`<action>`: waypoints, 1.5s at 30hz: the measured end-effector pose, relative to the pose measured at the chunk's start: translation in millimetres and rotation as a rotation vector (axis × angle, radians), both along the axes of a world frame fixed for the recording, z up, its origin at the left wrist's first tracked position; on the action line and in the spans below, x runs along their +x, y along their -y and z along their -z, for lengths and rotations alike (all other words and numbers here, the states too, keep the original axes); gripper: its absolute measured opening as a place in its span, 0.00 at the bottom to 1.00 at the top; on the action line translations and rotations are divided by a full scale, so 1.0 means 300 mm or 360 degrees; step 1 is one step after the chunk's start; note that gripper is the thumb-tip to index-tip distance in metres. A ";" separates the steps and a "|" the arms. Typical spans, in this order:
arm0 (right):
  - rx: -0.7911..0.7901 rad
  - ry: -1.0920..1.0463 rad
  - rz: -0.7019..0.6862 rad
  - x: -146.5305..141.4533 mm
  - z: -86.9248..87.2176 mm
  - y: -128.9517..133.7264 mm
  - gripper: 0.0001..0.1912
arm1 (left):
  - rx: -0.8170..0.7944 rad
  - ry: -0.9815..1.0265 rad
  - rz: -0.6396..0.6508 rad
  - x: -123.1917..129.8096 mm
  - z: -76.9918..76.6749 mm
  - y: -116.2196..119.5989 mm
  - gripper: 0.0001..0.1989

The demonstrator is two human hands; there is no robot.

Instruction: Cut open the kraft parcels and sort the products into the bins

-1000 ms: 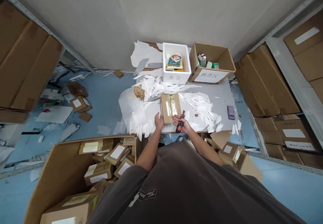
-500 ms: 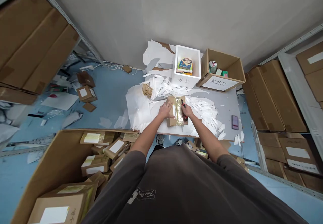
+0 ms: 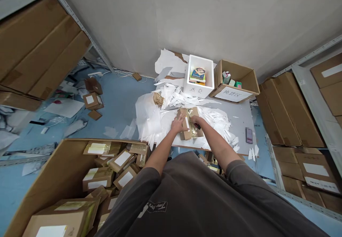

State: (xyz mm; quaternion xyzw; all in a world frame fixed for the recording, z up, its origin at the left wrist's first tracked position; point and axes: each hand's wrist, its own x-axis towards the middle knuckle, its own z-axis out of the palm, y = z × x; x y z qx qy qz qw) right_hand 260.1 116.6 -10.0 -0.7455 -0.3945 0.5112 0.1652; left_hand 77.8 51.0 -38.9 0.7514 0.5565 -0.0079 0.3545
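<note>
A: Taking the head view, the only one here, where does the small cardboard box (image 3: 184, 135) lie?

B: On the table (image 3: 237, 121), close to the front edge, pretty much straight ahead of the person. White paper scraps (image 3: 216, 119) spread to either side of it

A: And its long axis?

B: It seems to run away from the body, the far end leaning slightly left. A strip of shiny tape (image 3: 194, 133) follows that same line along the top

A: So which hand is nearer to that strip?

B: The right hand (image 3: 195, 120), by a little. It is at the right side of the box, beside the tape or over it; I can't tell whether the knuckles touch the cardboard. The left hand (image 3: 177, 124) comes in from the other side and rests on the top, its fingertips by a white label (image 3: 187, 122)

A: How are they held?

B: Left: fingers spread, palm down, pressing rather than gripping anything. Right: fingers curled round a red-and-black cutter (image 3: 197, 126), most of it hidden by the hand. Whether its blade is out, or in the tape, I can't see

A: Anything beyond?

B: Behind the box, apart from both hands, a white bin (image 3: 198, 90) with books in it, and a larger carton (image 3: 217, 79) just to its right
</note>
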 end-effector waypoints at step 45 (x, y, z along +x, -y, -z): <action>0.0204 0.0761 -0.0164 0.299 0.086 0.299 0.25 | 0.0173 -0.0449 0.0713 0.264 -0.119 0.072 0.50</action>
